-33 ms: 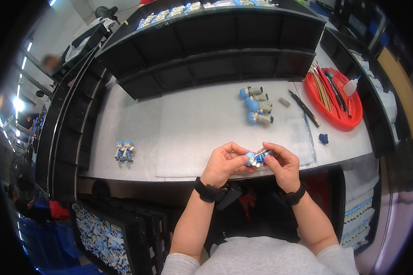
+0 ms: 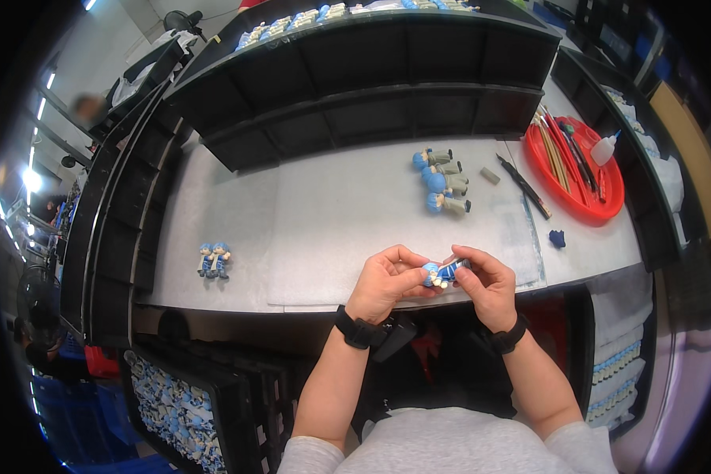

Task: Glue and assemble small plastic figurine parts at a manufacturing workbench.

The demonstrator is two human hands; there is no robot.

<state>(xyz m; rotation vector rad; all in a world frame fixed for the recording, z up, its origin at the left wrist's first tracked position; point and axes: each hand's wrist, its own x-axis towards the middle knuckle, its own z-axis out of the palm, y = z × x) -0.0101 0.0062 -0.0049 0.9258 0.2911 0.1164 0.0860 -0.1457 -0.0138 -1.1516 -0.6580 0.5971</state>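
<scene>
Over the front edge of the table I hold a small blue-haired figurine [image 2: 448, 272] lying sideways between both hands. My left hand [image 2: 391, 280] pinches it at the head end. At the feet end, my right hand [image 2: 488, 286] grips it with thumb and fingers. Its clothing shows blue with white, though my fingers hide parts of it. Two similar figurines [image 2: 214, 261] lie side by side at the left of the table. Farther back, several figurines with blue hair and grey-beige legs [image 2: 442, 183] lie in a column.
A red tray [image 2: 615, 193] with brushes and a white bottle [image 2: 604, 150] stands at the right. Near it lie a black pen-like tool [image 2: 524, 186], a grey block [image 2: 490, 176] and a dark blue lump [image 2: 557, 238]. Black crates [image 2: 355, 79] wall the back. A crate of figurines [image 2: 178, 411] sits below left.
</scene>
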